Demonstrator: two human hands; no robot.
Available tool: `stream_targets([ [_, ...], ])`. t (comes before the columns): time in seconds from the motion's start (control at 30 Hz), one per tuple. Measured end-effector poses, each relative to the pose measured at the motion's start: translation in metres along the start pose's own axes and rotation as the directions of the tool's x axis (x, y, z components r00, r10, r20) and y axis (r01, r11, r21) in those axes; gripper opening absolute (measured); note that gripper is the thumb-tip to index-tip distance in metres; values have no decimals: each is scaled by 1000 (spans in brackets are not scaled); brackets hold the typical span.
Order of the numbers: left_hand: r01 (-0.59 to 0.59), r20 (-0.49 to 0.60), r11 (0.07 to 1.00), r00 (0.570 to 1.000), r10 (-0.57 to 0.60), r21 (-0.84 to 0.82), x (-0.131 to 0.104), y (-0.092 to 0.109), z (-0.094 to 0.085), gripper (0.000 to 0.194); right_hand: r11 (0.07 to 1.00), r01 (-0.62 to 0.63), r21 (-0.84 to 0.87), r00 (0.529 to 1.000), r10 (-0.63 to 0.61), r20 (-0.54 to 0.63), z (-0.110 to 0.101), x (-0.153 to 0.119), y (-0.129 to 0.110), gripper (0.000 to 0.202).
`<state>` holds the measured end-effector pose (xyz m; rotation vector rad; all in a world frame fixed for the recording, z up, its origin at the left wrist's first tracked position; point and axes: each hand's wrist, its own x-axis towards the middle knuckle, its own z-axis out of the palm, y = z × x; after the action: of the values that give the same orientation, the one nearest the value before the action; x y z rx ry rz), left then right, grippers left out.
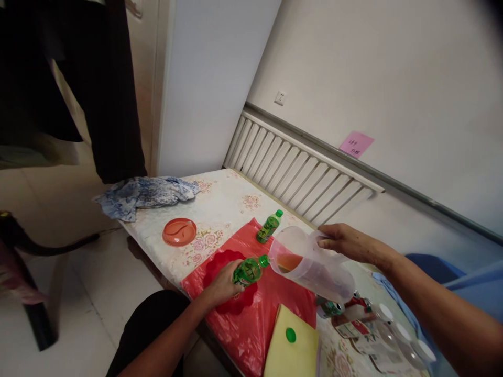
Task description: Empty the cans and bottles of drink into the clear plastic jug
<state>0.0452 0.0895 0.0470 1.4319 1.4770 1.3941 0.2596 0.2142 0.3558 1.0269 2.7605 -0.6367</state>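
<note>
My left hand (227, 285) is wrapped round a green-labelled bottle (249, 271), tilted with its neck toward the right, above a red scalloped dish (220, 262). My right hand (338, 240) grips a translucent plastic pitcher (314, 275) by its handle. The pitcher is tipped on its side, its mouth beside the bottle's neck, with some orange-brown liquid inside. A second green bottle (269, 226), capped, stands behind on a red plastic sheet (275, 293). On a yellow cloth or pad (294, 356) lies a green cap (291, 335).
An orange-red lid or dish (179, 232) and a blue patterned cloth (149, 195) lie on the flowered tablecloth (231, 196). Several jars (377, 335) and cans (330, 308) stand at the right. Behind are a radiator (298, 173) and wall; a chair leg (41, 324) is at left.
</note>
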Motion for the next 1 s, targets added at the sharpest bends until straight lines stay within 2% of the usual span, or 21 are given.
stream_targets([
  [0.23, -11, 0, 1000, 1000, 11, 10, 0, -3, 0, 61, 1000, -17, -1, 1000, 17, 3, -2, 1, -6, 37],
  [0.67, 3, 2, 1000, 1000, -3, 13, -1, 4, -1, 57, 1000, -13, -25, 1000, 13, 3, -2, 3, -7, 38],
  [1.0, 33, -1, 999, 999, -33, 17, 0, 2, -1, 63, 1000, -16, -22, 1000, 16, 17, -3, 4, -8, 39],
])
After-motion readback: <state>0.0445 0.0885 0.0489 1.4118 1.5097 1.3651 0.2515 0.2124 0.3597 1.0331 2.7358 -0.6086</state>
